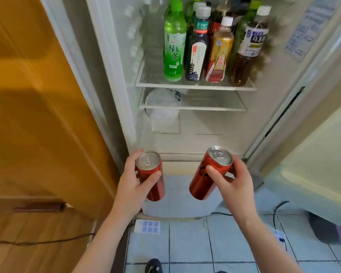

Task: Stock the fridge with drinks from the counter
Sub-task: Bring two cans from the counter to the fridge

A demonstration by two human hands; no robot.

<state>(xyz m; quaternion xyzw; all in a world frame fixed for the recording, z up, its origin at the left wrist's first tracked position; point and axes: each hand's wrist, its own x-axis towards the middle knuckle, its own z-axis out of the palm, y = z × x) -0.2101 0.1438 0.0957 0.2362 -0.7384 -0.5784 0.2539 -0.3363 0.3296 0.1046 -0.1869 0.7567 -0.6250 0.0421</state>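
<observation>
Directly ahead, the open fridge [205, 134] is standing on a pale tiled floor [185, 243], its upper shelf [195, 86] carrying upright bottles [174, 46]. Both forearms are reaching forward below it. The left hand [134, 180] is gripping a red can [156, 190], nearly upright. The right hand [234, 180] is gripping a second red can [203, 180], whose top is tilting rightward.
</observation>
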